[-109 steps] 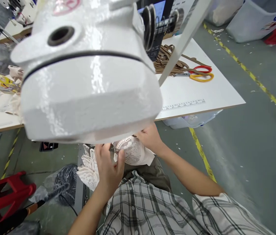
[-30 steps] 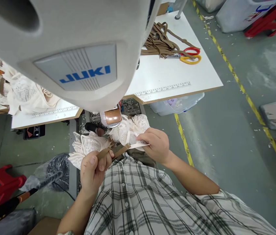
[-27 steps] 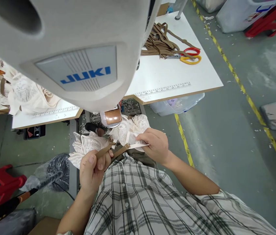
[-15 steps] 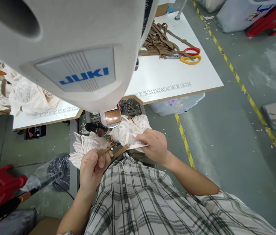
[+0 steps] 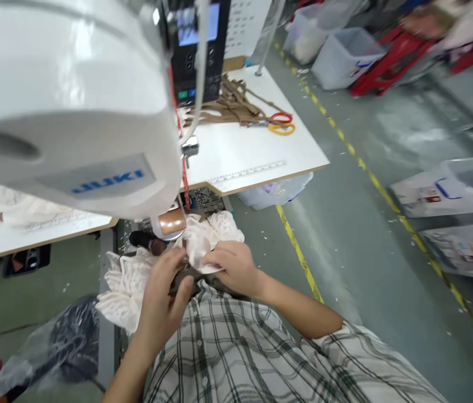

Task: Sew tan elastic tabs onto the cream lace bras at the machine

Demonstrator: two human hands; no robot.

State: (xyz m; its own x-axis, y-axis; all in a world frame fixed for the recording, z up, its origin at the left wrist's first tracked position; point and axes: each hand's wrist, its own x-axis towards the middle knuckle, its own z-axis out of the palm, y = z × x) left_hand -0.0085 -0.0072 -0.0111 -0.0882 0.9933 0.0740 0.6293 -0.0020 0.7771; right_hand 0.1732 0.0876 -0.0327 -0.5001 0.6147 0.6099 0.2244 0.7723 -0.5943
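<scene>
A cream lace bra [image 5: 197, 238] lies gathered at the sewing machine's small work arm, between my body and the machine. My right hand [image 5: 236, 266] pinches its near edge between thumb and fingers. At the bra's left side is my left hand [image 5: 163, 294], its thumb held well apart from the fingers. Those fingertips reach to the fabric and are slightly blurred; whether they touch it I cannot tell. More cream lace pieces [image 5: 125, 285] hang in a bunch to the left, partly behind my left hand. The brown strap seen before is not clearly visible now.
The white sewing machine head [image 5: 72, 129] looms above the hands at the left. Brown straps [image 5: 236, 103] and scissors with red and yellow handles [image 5: 281, 124] lie on the white table [image 5: 257, 151]. Further cream garments [image 5: 13, 201] rest at the left. Plastic bins [image 5: 345, 59] stand on the floor.
My left hand has let go of the brown strap and its thumb has spread. The right hand still grips the cream bra. My view has swung, showing the control screen.
</scene>
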